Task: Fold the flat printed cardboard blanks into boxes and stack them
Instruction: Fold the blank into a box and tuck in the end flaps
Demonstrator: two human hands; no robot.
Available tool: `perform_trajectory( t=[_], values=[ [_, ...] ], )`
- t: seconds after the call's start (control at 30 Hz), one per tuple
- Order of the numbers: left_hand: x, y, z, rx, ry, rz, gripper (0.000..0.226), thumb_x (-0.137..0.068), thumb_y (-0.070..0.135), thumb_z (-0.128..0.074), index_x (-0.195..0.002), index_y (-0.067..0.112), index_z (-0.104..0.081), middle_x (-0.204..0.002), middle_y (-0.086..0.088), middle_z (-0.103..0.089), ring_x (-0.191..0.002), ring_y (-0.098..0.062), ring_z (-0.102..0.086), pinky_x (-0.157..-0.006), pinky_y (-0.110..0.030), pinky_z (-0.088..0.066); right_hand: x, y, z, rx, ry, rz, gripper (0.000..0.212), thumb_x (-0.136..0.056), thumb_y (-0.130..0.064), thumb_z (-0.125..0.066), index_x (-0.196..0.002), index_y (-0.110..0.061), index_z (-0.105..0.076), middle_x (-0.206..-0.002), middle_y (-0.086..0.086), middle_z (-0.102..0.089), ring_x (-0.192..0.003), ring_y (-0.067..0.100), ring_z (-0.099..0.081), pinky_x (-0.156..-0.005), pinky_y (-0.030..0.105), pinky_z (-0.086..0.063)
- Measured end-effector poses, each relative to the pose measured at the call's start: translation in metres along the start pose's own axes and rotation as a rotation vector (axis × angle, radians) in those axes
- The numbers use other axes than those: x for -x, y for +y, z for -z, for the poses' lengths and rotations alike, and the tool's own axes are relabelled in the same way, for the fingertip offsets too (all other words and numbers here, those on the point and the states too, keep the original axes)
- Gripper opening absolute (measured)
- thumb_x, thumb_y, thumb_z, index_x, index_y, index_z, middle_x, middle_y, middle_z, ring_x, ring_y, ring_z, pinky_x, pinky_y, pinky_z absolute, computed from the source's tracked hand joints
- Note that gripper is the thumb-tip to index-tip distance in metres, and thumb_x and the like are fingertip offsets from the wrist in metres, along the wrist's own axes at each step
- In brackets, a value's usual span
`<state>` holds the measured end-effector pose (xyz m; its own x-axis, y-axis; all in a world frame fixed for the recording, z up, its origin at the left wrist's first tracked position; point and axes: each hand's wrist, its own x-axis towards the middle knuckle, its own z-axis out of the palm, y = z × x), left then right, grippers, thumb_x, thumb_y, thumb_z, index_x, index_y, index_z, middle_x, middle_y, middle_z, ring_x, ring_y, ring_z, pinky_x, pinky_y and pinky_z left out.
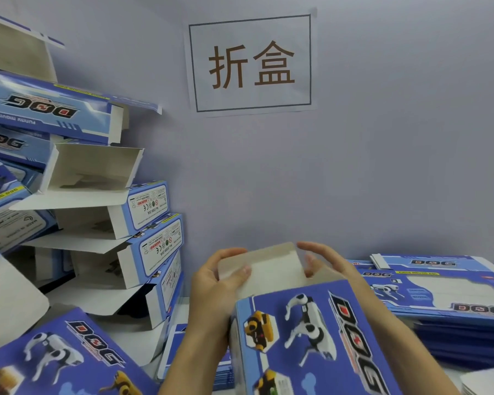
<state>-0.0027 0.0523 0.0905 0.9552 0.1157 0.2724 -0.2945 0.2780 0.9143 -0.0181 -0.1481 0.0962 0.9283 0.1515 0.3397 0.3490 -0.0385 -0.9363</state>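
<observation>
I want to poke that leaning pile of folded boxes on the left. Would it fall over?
Probably. The pile of folded boxes looks staggered and tilted, so a push could topple it. The boxes are open, hollow cardboard, likely light and easily slid. Their loose flaps would probably bend rather than resist.

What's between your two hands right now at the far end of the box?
In the head view, the box's plain end flap lies between the left hand and right hand; both hold its edges.
</observation>
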Motion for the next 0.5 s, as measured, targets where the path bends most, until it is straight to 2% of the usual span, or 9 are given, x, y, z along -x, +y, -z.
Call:
perform_trajectory(
  t=[0.07, 0.13, 0.17, 0.2, 0.23, 0.27, 0.3, 0.4, 0.5],
  values=[
    [-0.003, 0.000, 0.004, 0.010, 0.103, -0.025, 0.018, -0.090, 0.013, -0.070, -0.088, 0.030, -0.070, -0.091, -0.007, -0.073, -0.075, -0.026, -0.074, -0.049, -0.031, -0.055, 0.009, -0.005, 0.004, 0.016, -0.167, -0.026, 0.105, -0.054, -0.082, -0.061, -0.130, -0.011, -0.054, -0.078, 0.001, -0.075, -0.061, 0.006, -0.068, -0.058, 0.013, -0.052],
    [-0.006, 0.001, 0.007, 0.039, 0.178, -0.050, 0.019, -0.090, 0.012, -0.070, -0.090, 0.031, -0.068, -0.089, -0.005, -0.073, -0.072, -0.024, -0.074, -0.047, -0.029, -0.054, 0.007, -0.020, 0.008, -0.046, -0.269, -0.140, 0.136, -0.034, -0.079, -0.079, -0.145, -0.010, -0.044, -0.107, 0.016, -0.074, -0.065, 0.007, -0.072, -0.081, 0.028, -0.059],
    [-0.006, 0.003, 0.008, 0.052, 0.191, -0.061, 0.020, -0.090, 0.012, -0.071, -0.092, 0.031, -0.067, -0.086, -0.003, -0.073, -0.070, -0.023, -0.074, -0.046, -0.029, -0.053, 0.005, -0.031, 0.007, -0.044, -0.296, -0.229, 0.137, -0.027, -0.075, -0.085, -0.146, -0.021, -0.045, -0.120, 0.017, -0.070, -0.070, 0.006, -0.073, -0.092, 0.038, -0.056],
    [-0.006, 0.005, 0.008, 0.058, 0.193, -0.078, 0.020, -0.090, 0.013, -0.071, -0.094, 0.032, -0.066, -0.083, 0.001, -0.073, -0.070, -0.021, -0.075, -0.046, -0.028, -0.053, 0.007, -0.034, 0.009, -0.029, -0.354, -0.241, 0.113, -0.036, -0.069, -0.088, -0.138, -0.037, -0.051, -0.121, 0.014, -0.070, -0.078, 0.010, -0.075, -0.094, 0.044, -0.056],
    [-0.005, 0.007, 0.007, 0.061, 0.198, -0.102, 0.021, -0.090, 0.014, -0.071, -0.096, 0.033, -0.064, -0.081, 0.004, -0.073, -0.071, -0.019, -0.075, -0.047, -0.028, -0.054, 0.015, -0.038, 0.008, -0.022, -0.374, -0.210, 0.074, -0.054, -0.061, -0.084, -0.122, -0.046, -0.060, -0.114, 0.010, -0.073, -0.084, 0.017, -0.076, -0.083, 0.044, -0.060],
    [-0.005, 0.008, 0.005, 0.062, 0.214, -0.128, 0.022, -0.089, 0.016, -0.072, -0.097, 0.034, -0.062, -0.082, 0.007, -0.074, -0.073, -0.018, -0.075, -0.048, -0.028, -0.054, 0.015, -0.037, 0.009, -0.049, -0.356, -0.172, 0.044, -0.069, -0.054, -0.077, -0.110, -0.047, -0.065, -0.108, 0.009, -0.075, -0.087, 0.024, -0.076, -0.072, 0.039, -0.063],
    [-0.005, 0.009, 0.004, 0.060, 0.239, -0.151, 0.023, -0.089, 0.019, -0.073, -0.098, 0.035, -0.059, -0.086, 0.007, -0.074, -0.075, -0.018, -0.075, -0.051, -0.029, -0.055, 0.017, -0.036, 0.009, -0.079, -0.305, -0.131, 0.030, -0.078, -0.047, -0.073, -0.107, -0.045, -0.068, -0.107, 0.009, -0.076, -0.088, 0.029, -0.075, -0.067, 0.034, -0.061],
    [-0.005, 0.012, 0.001, 0.018, 0.273, -0.182, 0.024, -0.090, 0.029, -0.071, -0.105, 0.037, -0.053, -0.108, 0.003, -0.068, -0.093, -0.021, -0.071, -0.060, -0.032, -0.054, 0.008, -0.023, 0.009, -0.115, -0.132, 0.056, 0.032, -0.086, -0.039, -0.070, -0.117, -0.036, -0.066, -0.114, 0.012, -0.073, -0.098, 0.035, -0.072, -0.077, 0.041, -0.060],
    [-0.001, 0.017, -0.007, -0.055, 0.071, -0.146, 0.019, -0.091, 0.045, -0.062, -0.109, 0.040, -0.058, -0.108, 0.005, -0.068, -0.095, -0.013, -0.068, -0.069, -0.033, -0.054, 0.001, -0.013, 0.005, -0.165, 0.017, 0.180, 0.045, -0.084, -0.037, -0.077, -0.126, -0.035, -0.061, -0.121, 0.010, -0.070, -0.104, 0.034, -0.070, -0.087, 0.048, -0.056]
  ],
)
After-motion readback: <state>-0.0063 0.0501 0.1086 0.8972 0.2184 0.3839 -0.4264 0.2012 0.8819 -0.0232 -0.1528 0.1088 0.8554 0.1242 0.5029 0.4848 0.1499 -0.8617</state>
